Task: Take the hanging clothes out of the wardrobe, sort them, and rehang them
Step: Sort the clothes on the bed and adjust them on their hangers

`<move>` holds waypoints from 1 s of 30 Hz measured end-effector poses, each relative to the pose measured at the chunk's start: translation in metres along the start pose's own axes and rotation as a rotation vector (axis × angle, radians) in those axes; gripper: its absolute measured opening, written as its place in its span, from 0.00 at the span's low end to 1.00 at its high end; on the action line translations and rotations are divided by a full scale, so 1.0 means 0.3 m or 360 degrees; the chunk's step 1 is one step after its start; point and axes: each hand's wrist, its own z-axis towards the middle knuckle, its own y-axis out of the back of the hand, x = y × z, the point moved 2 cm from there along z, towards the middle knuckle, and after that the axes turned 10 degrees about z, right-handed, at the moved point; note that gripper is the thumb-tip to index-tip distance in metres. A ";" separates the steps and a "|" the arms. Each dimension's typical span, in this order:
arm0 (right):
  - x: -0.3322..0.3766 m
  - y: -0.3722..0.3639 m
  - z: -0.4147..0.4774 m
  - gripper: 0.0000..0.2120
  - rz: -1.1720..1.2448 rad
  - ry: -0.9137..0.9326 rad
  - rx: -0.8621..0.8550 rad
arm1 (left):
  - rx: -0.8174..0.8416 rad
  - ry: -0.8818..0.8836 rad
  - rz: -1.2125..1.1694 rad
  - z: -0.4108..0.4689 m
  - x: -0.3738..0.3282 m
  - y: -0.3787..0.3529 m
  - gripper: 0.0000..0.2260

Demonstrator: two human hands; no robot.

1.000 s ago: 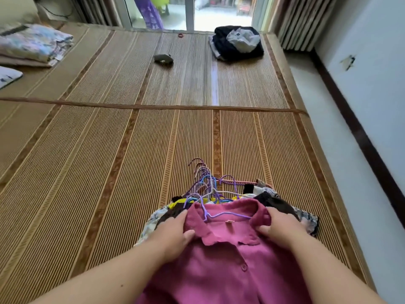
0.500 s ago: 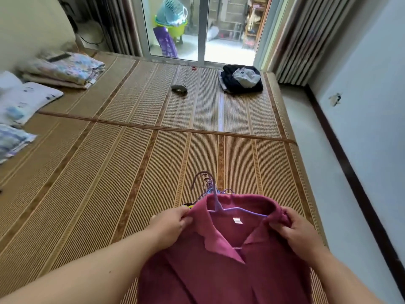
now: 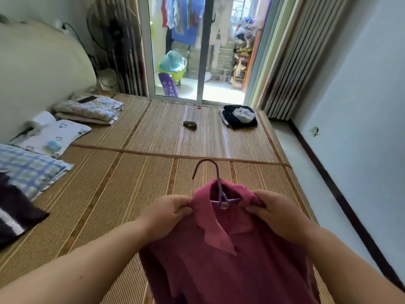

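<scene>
the magenta collared cloth shirt is hanging on a purple plastic hanger and is being held up above the brown woven straw mat. its long axis is running from the person toward the sliding glass door. the collar end and the hanger hook are pointing to that door, and the hook is curving to the left. the left hand is pinching the shirt's left shoulder with curled fingers. the right hand is gripping the right shoulder likewise. a dark folded clothes pile is lying near the door.
</scene>
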 end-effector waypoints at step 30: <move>0.581 -0.828 0.262 0.07 0.0289 -0.0304 0.0089 | 0.0001 0.0462 0.0604 -0.459 0.939 0.531 0.06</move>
